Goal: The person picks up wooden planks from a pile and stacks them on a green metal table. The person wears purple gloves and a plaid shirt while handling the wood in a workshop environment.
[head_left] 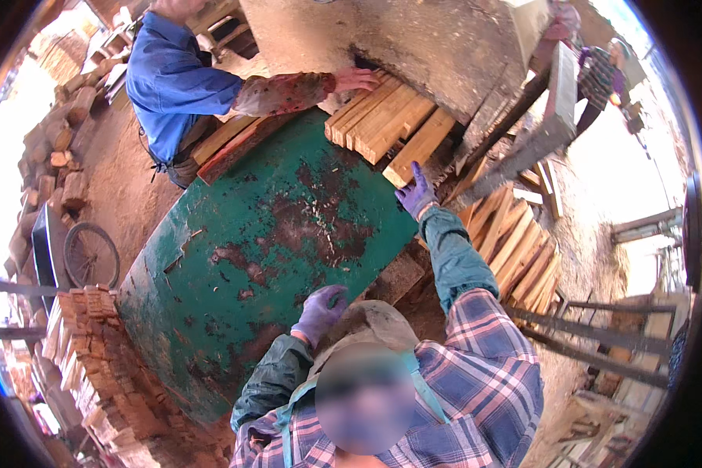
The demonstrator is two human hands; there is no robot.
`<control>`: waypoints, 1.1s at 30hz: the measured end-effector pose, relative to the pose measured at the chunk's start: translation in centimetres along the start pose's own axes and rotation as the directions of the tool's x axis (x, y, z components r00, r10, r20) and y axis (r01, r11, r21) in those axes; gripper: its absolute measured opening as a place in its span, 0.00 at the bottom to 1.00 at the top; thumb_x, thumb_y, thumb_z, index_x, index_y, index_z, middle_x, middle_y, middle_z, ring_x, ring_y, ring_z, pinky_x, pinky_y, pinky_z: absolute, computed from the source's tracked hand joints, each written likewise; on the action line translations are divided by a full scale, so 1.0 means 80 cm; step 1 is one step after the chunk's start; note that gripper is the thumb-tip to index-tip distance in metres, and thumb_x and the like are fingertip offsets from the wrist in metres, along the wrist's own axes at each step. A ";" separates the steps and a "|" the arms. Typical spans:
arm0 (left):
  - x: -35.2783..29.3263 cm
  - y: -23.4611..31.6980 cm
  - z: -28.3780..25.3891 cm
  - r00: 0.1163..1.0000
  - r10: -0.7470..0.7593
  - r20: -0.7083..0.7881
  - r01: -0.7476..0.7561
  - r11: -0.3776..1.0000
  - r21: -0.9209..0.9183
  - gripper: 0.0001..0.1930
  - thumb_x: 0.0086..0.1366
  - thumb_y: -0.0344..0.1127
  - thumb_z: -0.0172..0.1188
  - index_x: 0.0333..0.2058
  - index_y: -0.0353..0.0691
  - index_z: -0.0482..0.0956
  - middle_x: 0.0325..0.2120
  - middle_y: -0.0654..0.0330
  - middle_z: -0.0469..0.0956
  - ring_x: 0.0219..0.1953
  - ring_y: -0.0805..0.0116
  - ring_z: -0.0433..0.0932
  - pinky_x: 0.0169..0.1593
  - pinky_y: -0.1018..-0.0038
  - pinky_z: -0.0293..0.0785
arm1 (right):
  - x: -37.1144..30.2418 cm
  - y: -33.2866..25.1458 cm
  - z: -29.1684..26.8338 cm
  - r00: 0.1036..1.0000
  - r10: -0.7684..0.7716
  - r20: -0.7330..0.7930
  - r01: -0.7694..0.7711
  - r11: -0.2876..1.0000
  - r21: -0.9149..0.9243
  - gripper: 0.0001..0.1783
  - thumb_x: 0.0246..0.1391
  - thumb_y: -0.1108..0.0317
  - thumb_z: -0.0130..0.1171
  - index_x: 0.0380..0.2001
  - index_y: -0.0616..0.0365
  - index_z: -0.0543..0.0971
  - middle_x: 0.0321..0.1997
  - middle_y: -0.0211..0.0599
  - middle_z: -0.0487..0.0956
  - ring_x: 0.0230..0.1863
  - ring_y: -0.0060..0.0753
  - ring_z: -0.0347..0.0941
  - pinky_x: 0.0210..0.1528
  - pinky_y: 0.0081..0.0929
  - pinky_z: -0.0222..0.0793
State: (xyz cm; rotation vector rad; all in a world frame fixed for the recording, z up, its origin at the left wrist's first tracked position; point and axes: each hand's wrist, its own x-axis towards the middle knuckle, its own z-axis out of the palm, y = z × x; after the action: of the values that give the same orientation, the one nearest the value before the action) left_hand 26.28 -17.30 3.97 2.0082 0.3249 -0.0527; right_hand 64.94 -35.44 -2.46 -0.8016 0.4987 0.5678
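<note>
My right hand [418, 193], in a purple glove, is at the near end of a light wooden board [420, 147]. Its fingers are spread around that end without closing on it; I cannot tell whether they touch. My left hand [320, 314], also gloved in purple, is over the near edge of a green metal table [234, 203] with worn dark patches. Its fingers are loosely bent and apart, with nothing in them. Beside the single board, a row of boards [378, 117] lies at the table's far right. A co-worker's hand [355, 80] rests on the far end of that row.
The co-worker in a blue shirt [175, 74] stands across the table, beside reddish-edged planks [246, 144]. Stacked boards [515, 249] are at my right, near a grey beam [550, 129]. Piled wood strips [93, 351] and a wheel [91, 255] are at the left.
</note>
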 end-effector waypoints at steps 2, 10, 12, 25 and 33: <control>0.008 0.013 0.010 0.998 0.060 0.021 -0.061 0.998 0.005 0.15 0.62 0.38 0.65 0.47 0.43 0.84 0.46 0.49 0.84 0.49 0.47 0.82 0.54 0.61 0.78 | 0.041 0.002 0.019 0.998 -0.021 -0.065 0.014 0.994 -0.110 0.40 0.50 0.39 0.72 0.64 0.34 0.70 0.69 0.27 0.71 0.70 0.46 0.64 0.68 0.63 0.57; 0.029 0.009 -0.013 0.951 -0.307 -0.030 0.203 0.697 -0.688 0.29 0.67 0.35 0.68 0.63 0.38 0.70 0.55 0.61 0.76 0.54 0.71 0.74 0.59 0.70 0.72 | 0.002 0.095 0.026 0.992 -0.090 -0.089 0.062 0.959 -0.277 0.34 0.46 0.36 0.75 0.45 0.49 0.78 0.41 0.32 0.79 0.40 0.35 0.77 0.41 0.43 0.80; 0.047 0.014 -0.023 0.958 -0.285 -0.017 0.188 0.675 -0.713 0.34 0.66 0.41 0.69 0.66 0.40 0.65 0.58 0.60 0.73 0.56 0.71 0.72 0.59 0.70 0.71 | -0.079 0.155 0.023 0.999 0.027 -0.028 -0.032 0.977 -0.211 0.31 0.50 0.42 0.74 0.51 0.46 0.78 0.42 0.32 0.79 0.42 0.34 0.78 0.41 0.42 0.80; -0.219 -0.017 -0.143 0.849 -0.500 0.169 0.468 0.564 -0.680 0.37 0.61 0.33 0.70 0.67 0.35 0.64 0.57 0.56 0.75 0.58 0.62 0.75 0.62 0.67 0.72 | -0.307 0.302 -0.022 0.956 0.274 0.103 -0.261 0.957 -0.126 0.43 0.53 0.41 0.71 0.67 0.48 0.72 0.70 0.37 0.72 0.67 0.43 0.69 0.66 0.49 0.66; -0.113 0.007 -0.120 0.876 -0.300 0.378 0.442 0.811 -0.382 0.37 0.62 0.37 0.71 0.66 0.36 0.66 0.55 0.58 0.76 0.56 0.65 0.75 0.61 0.68 0.71 | -0.339 0.236 -0.096 0.979 0.141 -0.147 -0.101 0.963 0.248 0.33 0.56 0.54 0.71 0.62 0.53 0.75 0.59 0.33 0.79 0.59 0.38 0.75 0.62 0.45 0.72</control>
State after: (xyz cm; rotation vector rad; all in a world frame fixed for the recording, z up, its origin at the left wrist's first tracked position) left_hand 16.69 -10.84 10.43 1.4102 0.4861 -0.4882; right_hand 31.23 -38.30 -0.38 -0.5912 0.7575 0.5447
